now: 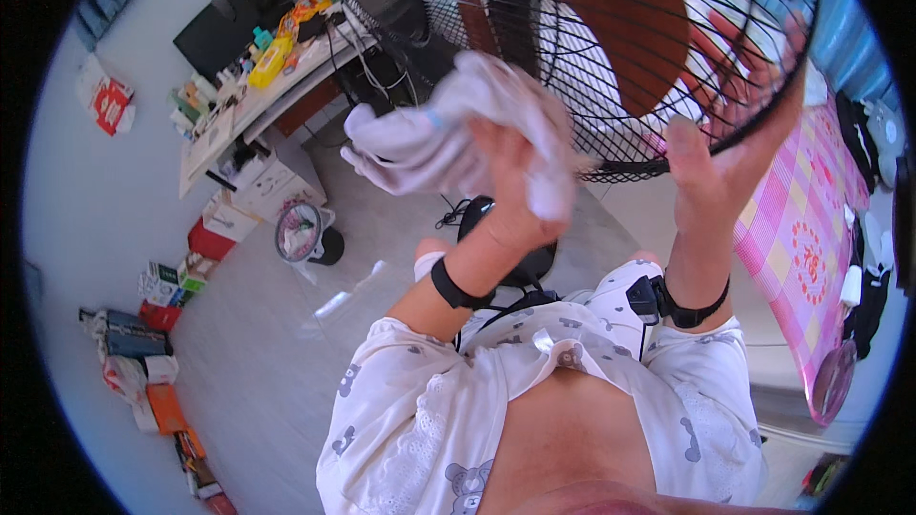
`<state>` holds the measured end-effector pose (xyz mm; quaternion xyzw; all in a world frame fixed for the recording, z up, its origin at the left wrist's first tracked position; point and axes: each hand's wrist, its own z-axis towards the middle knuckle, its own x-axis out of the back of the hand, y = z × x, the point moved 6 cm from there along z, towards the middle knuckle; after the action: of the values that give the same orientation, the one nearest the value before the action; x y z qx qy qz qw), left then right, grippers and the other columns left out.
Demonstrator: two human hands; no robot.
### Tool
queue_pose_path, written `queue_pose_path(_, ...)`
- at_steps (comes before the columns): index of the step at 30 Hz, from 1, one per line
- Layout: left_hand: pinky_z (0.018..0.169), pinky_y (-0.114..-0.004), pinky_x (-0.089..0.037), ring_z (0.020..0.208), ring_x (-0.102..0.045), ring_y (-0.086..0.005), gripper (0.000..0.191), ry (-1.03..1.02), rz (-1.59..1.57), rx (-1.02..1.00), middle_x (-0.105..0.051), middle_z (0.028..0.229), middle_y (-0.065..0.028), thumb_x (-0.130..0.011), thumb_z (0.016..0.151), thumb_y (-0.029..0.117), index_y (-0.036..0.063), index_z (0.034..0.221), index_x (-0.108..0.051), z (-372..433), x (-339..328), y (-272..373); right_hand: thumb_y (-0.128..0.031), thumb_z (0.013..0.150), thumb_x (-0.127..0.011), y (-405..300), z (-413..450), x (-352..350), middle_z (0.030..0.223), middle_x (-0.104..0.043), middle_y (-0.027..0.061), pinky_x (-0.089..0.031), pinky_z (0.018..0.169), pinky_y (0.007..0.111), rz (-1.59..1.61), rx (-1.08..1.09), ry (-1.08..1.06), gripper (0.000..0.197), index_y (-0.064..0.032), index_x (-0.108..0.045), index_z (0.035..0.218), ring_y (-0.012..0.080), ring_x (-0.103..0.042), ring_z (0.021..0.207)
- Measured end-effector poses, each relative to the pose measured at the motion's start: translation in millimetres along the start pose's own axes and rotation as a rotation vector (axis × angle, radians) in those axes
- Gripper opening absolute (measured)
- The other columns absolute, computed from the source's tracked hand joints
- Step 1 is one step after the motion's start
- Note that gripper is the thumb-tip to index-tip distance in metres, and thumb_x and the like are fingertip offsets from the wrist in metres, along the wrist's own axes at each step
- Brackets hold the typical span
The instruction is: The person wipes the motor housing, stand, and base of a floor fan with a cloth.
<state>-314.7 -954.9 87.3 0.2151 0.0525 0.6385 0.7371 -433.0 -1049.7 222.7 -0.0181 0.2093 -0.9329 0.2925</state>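
A black wire fan grille fills the upper right, directly before me. Brown fan blades show through its wires. My right hand grips the grille's rim, thumb on the near side and fingers seen through the wires. My left hand holds a crumpled pale pink-white cloth near the grille's left side; hand and cloth are blurred, and some fingers are hidden by the cloth. The black fan base stands on the floor below, partly hidden behind my left forearm.
A cluttered desk with a monitor stands at the upper left. Below it are a drawer unit and a waste bin. Boxes line the left wall. A pink checked bed mat lies at the right.
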Motion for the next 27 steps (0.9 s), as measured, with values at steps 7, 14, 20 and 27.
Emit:
queue_pose_path(7, 0.102, -0.039, -0.022, 0.125, -0.030, -0.0273, 0.051, 0.299, -0.052, -0.084, -0.034, 0.136, -0.0161, -0.047, 0.085, 0.027, 0.0020, 0.129, -0.037, 100.3, 40.9, 18.9, -0.023, 0.067, -0.074, 6.4, 1.6, 10.3, 0.125, -0.043, 0.0197, -0.046, 0.088, 0.034, 0.078, 0.014, -0.081, 0.097, 0.0009, -0.012, 0.139, 0.0293, -0.053, 0.108)
queue_pose_path(14, 0.104, -0.050, -0.016, 0.121, -0.038, -0.0352, 0.049, -0.193, 0.108, -0.262, -0.048, 0.123, -0.0159, -0.057, 0.073, 0.029, 0.0047, 0.114, -0.051, 62.2, 27.7, 34.9, -0.022, 0.067, -0.074, 8.3, 4.7, 12.2, 0.123, -0.044, 0.0165, -0.043, 0.089, 0.033, -0.076, 0.026, -0.079, 0.095, -0.0018, -0.016, 0.139, 0.0247, -0.051, 0.110)
queue_pose_path(20, 0.096, -0.038, -0.034, 0.115, -0.046, -0.0275, 0.051, -0.017, 0.308, -0.293, -0.049, 0.122, -0.0132, -0.054, 0.077, 0.027, 0.0032, 0.121, -0.044, 146.4, 72.0, 24.8, -0.020, 0.062, -0.075, 0.8, 10.2, 10.9, 0.124, -0.043, 0.0132, -0.042, 0.090, 0.032, -0.050, -0.071, -0.185, 0.098, -0.0056, -0.019, 0.141, 0.0200, -0.050, 0.108)
queue_pose_path(27, 0.106, -0.039, -0.023, 0.127, -0.032, -0.0311, 0.053, -0.039, 0.366, -0.387, -0.037, 0.134, -0.0189, -0.044, 0.085, 0.031, 0.0042, 0.130, -0.038, 142.2, 63.5, 46.3, -0.018, 0.058, -0.076, -0.2, 17.3, 19.2, 0.103, -0.046, 0.0145, -0.043, 0.081, 0.036, 0.023, -0.016, -0.045, 0.095, -0.0133, -0.027, 0.139, 0.0306, -0.049, 0.096)
